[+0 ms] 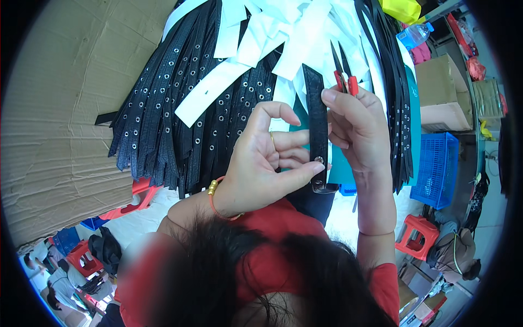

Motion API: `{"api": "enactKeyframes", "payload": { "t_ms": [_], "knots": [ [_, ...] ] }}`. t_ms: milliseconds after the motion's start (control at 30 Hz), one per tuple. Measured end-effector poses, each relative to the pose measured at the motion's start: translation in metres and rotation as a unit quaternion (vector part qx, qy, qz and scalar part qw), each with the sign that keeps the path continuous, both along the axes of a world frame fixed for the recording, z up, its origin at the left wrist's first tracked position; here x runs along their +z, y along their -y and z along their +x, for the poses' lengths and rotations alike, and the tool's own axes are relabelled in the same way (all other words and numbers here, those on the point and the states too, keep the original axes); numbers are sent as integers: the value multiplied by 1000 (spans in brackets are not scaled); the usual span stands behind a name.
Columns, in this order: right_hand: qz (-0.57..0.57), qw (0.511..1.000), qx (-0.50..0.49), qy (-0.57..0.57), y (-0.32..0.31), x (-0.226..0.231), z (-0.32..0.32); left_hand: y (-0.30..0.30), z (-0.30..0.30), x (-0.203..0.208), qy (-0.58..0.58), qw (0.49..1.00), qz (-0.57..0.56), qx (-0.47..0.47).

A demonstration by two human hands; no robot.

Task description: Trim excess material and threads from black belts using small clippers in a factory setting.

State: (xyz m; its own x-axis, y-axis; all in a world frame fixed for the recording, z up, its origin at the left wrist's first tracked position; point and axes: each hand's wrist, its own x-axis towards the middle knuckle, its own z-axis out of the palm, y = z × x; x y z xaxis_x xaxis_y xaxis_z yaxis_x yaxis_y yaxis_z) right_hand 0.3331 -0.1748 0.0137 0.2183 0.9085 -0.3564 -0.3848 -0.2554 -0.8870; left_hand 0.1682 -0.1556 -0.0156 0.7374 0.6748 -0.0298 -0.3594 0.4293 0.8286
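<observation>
A black leather-like belt strap [317, 128] stands nearly upright between my hands, with metal snaps or rivets and a loop at its near end. My left hand [272, 155] grips it low down, the thumb on the metal fittings and other fingers behind; its index finger is curled free. My right hand [357, 117] pinches the strap higher up between thumb and fingers. Also in that hand are small red-handled scissors [343, 76], their blades apart and pointing away from me. Beyond lie many black straps with eyelets [169, 103] and white paper strips [212, 90].
Brown cardboard [60, 109] covers the left side. On the right are a blue plastic basket [434, 169], a cardboard box [444, 92], a water bottle [415, 35] and a red stool [418, 237]. Other people sit at the lower left and lower right.
</observation>
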Motion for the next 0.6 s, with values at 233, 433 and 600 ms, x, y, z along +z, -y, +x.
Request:
{"api": "enactKeyframes", "payload": {
  "t_ms": [233,433,600],
  "knots": [
    [15,997,-25,71,1,15,-12,7,6,3,-3,998,-64,-19],
    [105,977,-117,144,0,-4,-13,-24,19,0,-8,995,35,89],
    [92,993,67,40,22,1,2,-57,13,15,-37,987,114,103]
  ]
}}
